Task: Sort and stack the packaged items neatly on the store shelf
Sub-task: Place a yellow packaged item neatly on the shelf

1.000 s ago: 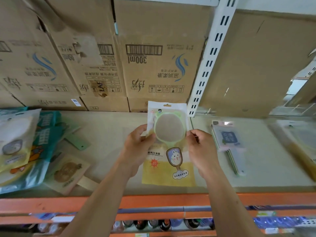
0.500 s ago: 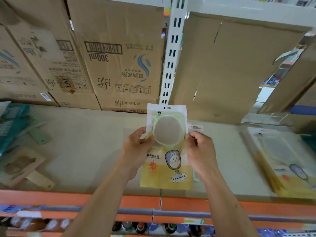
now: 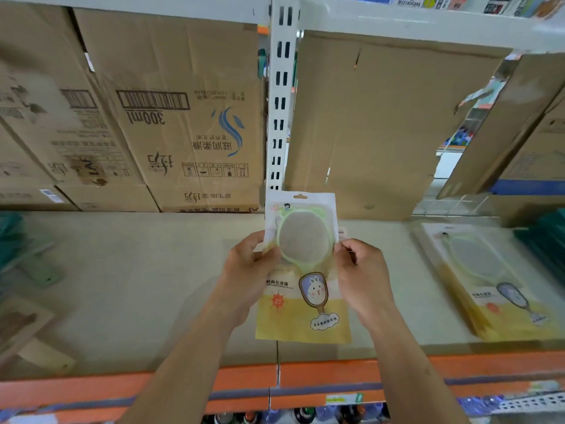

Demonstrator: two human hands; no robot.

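Right below the tall white metal post with black slots (image 3: 281, 96), two bare hands hold up a flat plastic pack with a yellow bottom and a round green hand mirror inside (image 3: 302, 270). The left hand (image 3: 247, 270) grips the pack's left edge, with the thumb on the front. The right hand (image 3: 363, 273) pinches the right edge with curled fingers. The pack is upright in the air, over the pale beige shelf board (image 3: 137, 270), with its top just under the post.

Far to the right of the post, a pile of the same yellow mirror packs (image 3: 489, 286) lies flat on the board. It looks blurry. Left of the post, big brown cardboard boxes (image 3: 183, 117) stand at the back of the board. One has a bar code and "300ml" printed upside down. Just right of the post, a plain brown cardboard sheet (image 3: 382, 117) stands at the back. Below the post, a long orange rail (image 3: 336, 374) runs along the front of the shelf.
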